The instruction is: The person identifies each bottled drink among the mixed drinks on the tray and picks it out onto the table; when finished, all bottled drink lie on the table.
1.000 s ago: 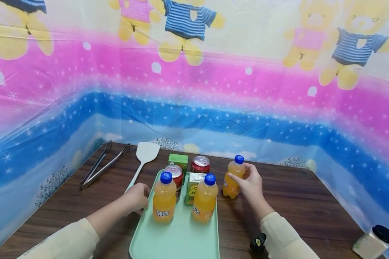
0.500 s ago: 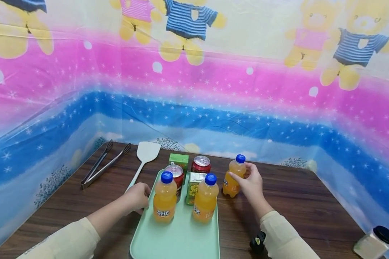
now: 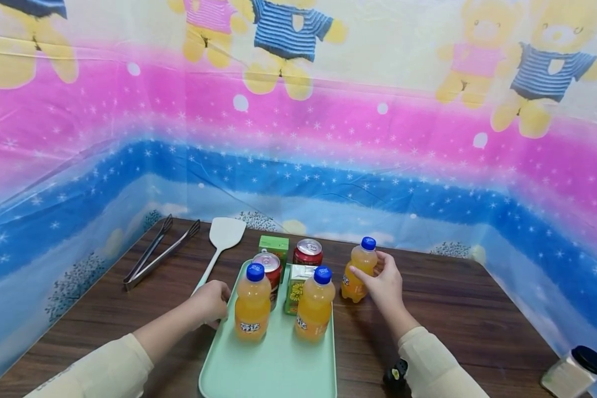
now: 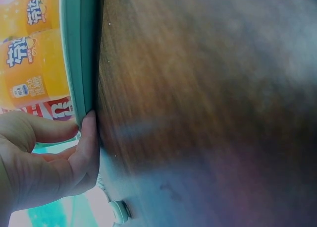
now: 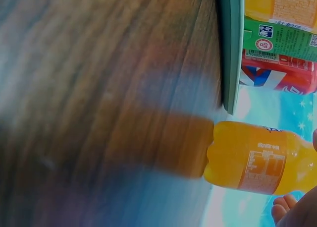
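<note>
My left hand [image 3: 210,304] pinches the left rim of the light green tray [image 3: 263,367], thumb inside and fingers outside in the left wrist view. On the tray stand two orange soda bottles with blue caps, one left [image 3: 252,309] and one right [image 3: 314,309]. Behind them are a red soda can [image 3: 271,271], a green drink carton [image 3: 294,290], another green carton [image 3: 273,247] and a second red can [image 3: 308,253]. Right of the tray, my right hand [image 3: 387,282] grips a third orange soda bottle [image 5: 247,157] between thumb and fingers. It is upright, its base at the wooden tabletop.
Metal tongs [image 3: 161,255] and a white spatula [image 3: 226,235] lie at the back left of the wooden table [image 3: 457,315]. A jar with a black lid [image 3: 574,371] is at the far right. A small black object [image 3: 395,375] sits beside my right sleeve. Patterned cloth encloses the table.
</note>
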`<action>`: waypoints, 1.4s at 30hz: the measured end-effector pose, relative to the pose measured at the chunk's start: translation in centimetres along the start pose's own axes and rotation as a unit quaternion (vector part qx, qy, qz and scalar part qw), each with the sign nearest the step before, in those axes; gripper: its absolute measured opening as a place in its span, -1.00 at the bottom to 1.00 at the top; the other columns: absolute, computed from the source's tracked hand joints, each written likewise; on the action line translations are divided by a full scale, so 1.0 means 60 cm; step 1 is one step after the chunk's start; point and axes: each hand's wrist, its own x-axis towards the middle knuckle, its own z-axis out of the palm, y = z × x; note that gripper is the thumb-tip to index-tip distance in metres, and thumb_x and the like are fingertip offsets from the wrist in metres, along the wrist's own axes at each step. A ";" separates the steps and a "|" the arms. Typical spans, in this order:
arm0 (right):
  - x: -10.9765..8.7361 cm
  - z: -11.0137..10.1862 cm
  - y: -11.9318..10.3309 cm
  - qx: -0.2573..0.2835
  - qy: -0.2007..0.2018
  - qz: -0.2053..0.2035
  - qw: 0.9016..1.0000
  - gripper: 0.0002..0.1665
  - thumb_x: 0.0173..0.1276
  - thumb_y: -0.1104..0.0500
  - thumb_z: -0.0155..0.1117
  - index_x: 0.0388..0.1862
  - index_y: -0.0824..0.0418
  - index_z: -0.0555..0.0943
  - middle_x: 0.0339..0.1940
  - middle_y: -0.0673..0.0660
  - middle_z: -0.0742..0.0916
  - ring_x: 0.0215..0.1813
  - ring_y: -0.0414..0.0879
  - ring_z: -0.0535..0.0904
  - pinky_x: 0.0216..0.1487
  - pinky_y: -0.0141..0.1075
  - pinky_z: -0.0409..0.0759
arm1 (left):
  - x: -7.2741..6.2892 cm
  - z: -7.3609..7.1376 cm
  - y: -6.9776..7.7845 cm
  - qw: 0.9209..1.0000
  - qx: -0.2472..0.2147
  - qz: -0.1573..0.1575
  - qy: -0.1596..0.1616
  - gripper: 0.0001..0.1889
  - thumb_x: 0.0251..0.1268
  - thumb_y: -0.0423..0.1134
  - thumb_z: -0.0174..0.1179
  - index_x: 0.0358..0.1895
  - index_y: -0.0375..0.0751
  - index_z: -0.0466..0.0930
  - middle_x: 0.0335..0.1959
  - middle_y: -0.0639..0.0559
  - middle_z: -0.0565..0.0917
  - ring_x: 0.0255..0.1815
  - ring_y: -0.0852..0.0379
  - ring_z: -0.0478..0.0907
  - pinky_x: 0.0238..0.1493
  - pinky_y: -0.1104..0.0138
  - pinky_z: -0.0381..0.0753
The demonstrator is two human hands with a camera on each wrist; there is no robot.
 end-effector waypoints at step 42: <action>-0.064 -0.077 -0.047 0.086 0.012 -0.057 0.995 -0.26 0.13 0.08 0.42 0.23 0.29 0.33 0.13 0.20 0.57 0.20 -0.03 0.44 0.30 -0.19 0.35 | 0.005 0.000 0.003 1.000 0.004 -0.013 -0.006 -0.69 -0.05 -0.67 0.15 -0.15 -0.51 0.44 -0.43 -0.17 0.46 -0.46 0.02 0.53 -0.55 0.24 0.69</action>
